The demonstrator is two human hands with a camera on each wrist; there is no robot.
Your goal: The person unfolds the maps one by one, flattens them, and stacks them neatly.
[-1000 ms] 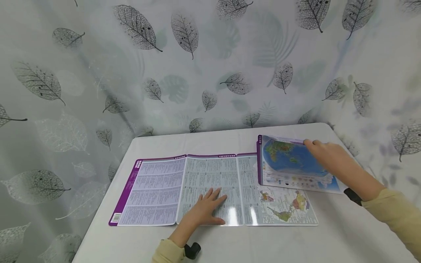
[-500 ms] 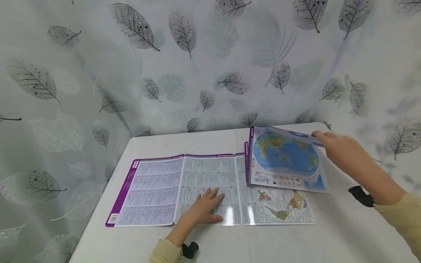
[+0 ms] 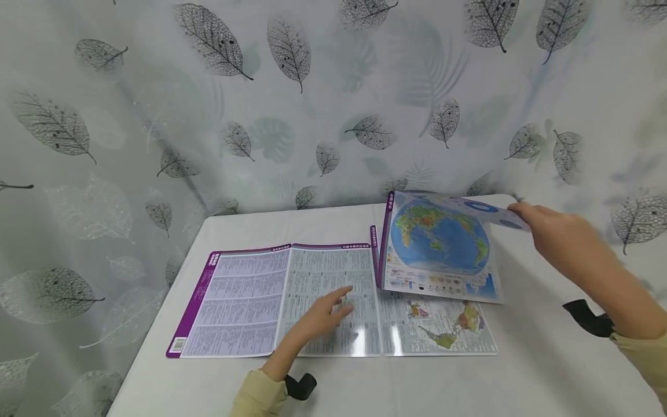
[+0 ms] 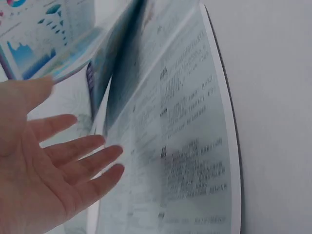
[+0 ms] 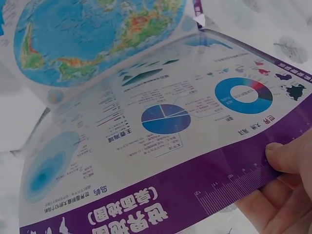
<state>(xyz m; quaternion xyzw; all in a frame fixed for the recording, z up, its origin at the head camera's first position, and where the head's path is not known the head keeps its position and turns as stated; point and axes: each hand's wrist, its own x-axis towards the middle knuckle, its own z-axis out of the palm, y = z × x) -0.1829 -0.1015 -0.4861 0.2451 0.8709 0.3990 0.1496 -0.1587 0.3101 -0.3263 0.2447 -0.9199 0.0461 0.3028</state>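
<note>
Left hand (image 3: 319, 317): fingers spread, nearly straight, holding nothing, above the 3-panel text sheet (image 3: 237, 304).
Right hand (image 3: 563, 233): thumb and fingers pinch the map (image 3: 438, 237) at its 3 o'clock edge.
Map: partly lifted, at 2 o'clock from the left hand, overlapping the text sheet.

Two hands (image 3: 319, 317) (image 3: 565, 234), three flat printed panels (image 3: 234, 304) (image 3: 333, 269) (image 3: 409, 333), one raised world map (image 3: 438, 237), one table (image 3: 396, 388), two sleeves (image 3: 257, 397) (image 3: 646, 359)

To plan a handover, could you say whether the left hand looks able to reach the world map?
Probably yes: the left hand is empty, nothing standing between it and the world map.
</note>
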